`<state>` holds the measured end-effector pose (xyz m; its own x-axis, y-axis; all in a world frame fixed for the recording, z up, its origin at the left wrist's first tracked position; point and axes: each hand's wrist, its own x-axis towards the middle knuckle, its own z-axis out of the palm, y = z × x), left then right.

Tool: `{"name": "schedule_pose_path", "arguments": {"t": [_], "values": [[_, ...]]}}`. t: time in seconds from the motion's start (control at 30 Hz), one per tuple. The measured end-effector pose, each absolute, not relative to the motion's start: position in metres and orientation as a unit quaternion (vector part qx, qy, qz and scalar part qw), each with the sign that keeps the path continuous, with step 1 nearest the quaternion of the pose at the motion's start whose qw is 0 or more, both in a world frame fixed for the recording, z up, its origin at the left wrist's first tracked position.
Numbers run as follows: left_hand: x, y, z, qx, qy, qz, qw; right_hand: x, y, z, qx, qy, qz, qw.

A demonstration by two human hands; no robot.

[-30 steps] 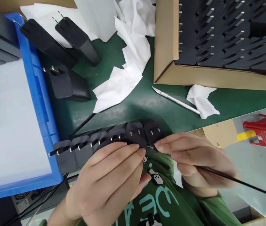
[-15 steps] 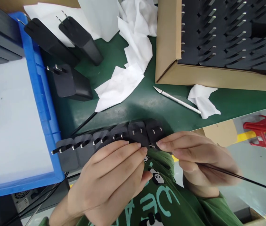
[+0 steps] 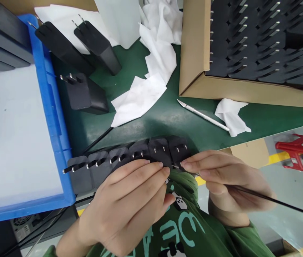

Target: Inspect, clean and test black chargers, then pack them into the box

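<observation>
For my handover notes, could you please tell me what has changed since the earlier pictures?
Only the view shifted: most of the scene sits slightly farther right. Nothing was visibly taken or let go. The left hand stays at the adapters, the right hand keeps its thin dark item.

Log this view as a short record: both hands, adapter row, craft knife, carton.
left hand: covers part of the adapter row
right hand: holds a thin black cord or rod near the row's right end
adapter row: six visible, black, side by side
craft knife: on green table, handle end at white scrap
carton: packed with black plug adapters
</observation>
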<state>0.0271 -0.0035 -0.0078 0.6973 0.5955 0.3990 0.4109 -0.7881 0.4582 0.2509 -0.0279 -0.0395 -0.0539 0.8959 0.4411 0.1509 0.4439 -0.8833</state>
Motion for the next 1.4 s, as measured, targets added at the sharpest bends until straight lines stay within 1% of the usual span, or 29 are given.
{"name": "schedule_pose_path", "arguments": {"t": [0.17, 0.27, 0.37, 0.47, 0.7, 0.77, 0.83, 0.9, 1.0, 1.1, 1.27, 1.4], "values": [[0.028, -0.003, -0.01, 0.905, 0.278, 0.269, 0.175, 0.25, -0.029, -0.042, -0.414, -0.633, 0.325, 0.568], [0.027, -0.004, -0.012, 0.909, 0.272, 0.268, 0.168, 0.251, -0.028, -0.04, -0.396, -0.645, 0.334, 0.562], [0.026, -0.004, -0.013, 0.912, 0.27, 0.261, 0.164, 0.251, -0.027, -0.04, -0.371, -0.644, 0.339, 0.577], [0.025, -0.004, -0.012, 0.913, 0.27, 0.256, 0.167, 0.249, -0.027, -0.041, -0.364, -0.633, 0.344, 0.59], [0.026, -0.006, -0.011, 0.908, 0.27, 0.262, 0.183, 0.249, -0.026, -0.041, -0.352, -0.639, 0.343, 0.591], [0.027, -0.005, -0.012, 0.91, 0.263, 0.267, 0.176, 0.249, -0.024, -0.041, -0.34, -0.634, 0.36, 0.594], [0.028, -0.003, -0.012, 0.912, 0.264, 0.268, 0.163, 0.25, -0.021, -0.041, -0.325, -0.613, 0.384, 0.609], [0.029, -0.003, -0.012, 0.914, 0.268, 0.259, 0.158, 0.25, -0.02, -0.041, -0.323, -0.573, 0.389, 0.645], [0.028, -0.003, -0.009, 0.913, 0.265, 0.254, 0.18, 0.249, -0.019, -0.04, -0.343, -0.51, 0.355, 0.704], [0.028, -0.004, -0.007, 0.911, 0.262, 0.256, 0.187, 0.249, -0.019, -0.037, -0.371, -0.46, 0.322, 0.74], [0.031, -0.005, -0.008, 0.911, 0.264, 0.271, 0.165, 0.254, -0.021, -0.039, -0.393, -0.456, 0.298, 0.741], [0.034, -0.005, -0.01, 0.919, 0.267, 0.269, 0.114, 0.257, -0.025, -0.043, -0.396, -0.458, 0.3, 0.737]]}}
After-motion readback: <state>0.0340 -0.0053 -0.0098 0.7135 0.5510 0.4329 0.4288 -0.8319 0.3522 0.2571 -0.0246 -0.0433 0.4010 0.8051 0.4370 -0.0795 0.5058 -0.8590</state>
